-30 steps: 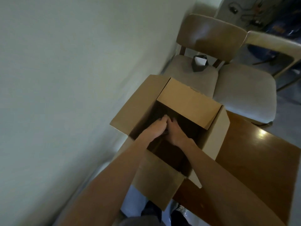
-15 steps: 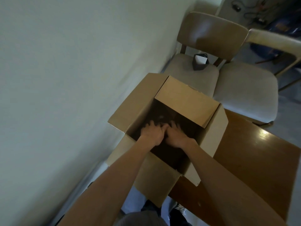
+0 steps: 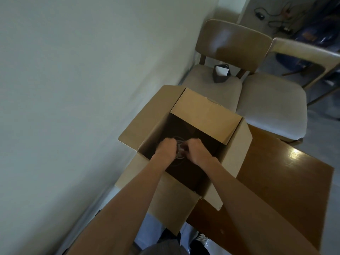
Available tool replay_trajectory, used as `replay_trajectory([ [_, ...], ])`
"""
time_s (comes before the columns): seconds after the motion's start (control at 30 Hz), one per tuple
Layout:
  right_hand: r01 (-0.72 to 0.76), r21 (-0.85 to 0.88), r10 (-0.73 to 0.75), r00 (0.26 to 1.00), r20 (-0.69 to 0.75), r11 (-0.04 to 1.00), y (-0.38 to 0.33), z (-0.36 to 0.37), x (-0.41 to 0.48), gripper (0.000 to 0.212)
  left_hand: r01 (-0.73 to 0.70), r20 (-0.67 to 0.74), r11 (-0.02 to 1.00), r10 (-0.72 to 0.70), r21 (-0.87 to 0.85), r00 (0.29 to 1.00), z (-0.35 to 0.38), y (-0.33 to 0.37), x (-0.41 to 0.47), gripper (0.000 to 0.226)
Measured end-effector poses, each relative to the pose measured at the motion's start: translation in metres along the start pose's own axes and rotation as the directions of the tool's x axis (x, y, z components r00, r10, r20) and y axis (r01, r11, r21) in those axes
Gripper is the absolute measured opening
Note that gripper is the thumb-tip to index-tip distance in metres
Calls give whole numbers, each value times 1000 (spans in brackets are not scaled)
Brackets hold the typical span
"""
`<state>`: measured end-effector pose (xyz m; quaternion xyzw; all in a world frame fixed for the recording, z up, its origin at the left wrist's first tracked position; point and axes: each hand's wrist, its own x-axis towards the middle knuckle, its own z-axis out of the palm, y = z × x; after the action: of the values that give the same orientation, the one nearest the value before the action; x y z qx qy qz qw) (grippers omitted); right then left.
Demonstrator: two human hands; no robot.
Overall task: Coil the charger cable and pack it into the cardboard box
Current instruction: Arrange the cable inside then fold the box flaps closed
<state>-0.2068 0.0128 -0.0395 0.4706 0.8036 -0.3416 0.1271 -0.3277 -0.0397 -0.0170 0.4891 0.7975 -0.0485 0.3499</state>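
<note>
Both hands are down inside the open box (image 3: 237,153) on the table (image 3: 287,181). The left hand (image 3: 165,149) and right hand (image 3: 196,150), fingers curled, grip the coiled cable (image 3: 180,153) between them (dim, partly hidden).

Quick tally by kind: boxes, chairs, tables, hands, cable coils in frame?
Cardboard box: 1
Chairs: 2, brown-backed chair and pale-backed chair
Wooden table: 1
Hands: 2, left hand and right hand, both inside the box
Cable coil: 1, dim
Total: 7
</note>
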Motion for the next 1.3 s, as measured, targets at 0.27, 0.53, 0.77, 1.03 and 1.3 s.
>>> replay_trajectory([
  [0.27,-100,-32,101,994,35,994,-6,5,-1,29,6,2,1000,-6,-7,1000,-1,3,-2,13],
  [0.53,17,-97,-23,998,-59,995,-12,-7,-16,25,-32,-20,999,31,-37,999,-10,7,-16,8],
  [0.77,156,-19,-157,977,-147,988,-23,-24,-40,25,-129,-254,989,108,-66,961,-28,5,-38,15],
  [1.03,397,-8,-392,902,-180,918,-39,-58,-68,21,6,-438,1000,-9,-8,899,-46,-18,-79,33],
  [1.3,536,10,-533,840,-100,844,-78,-73,-108,31,366,-289,924,-382,-108,878,-31,-41,-131,56],
])
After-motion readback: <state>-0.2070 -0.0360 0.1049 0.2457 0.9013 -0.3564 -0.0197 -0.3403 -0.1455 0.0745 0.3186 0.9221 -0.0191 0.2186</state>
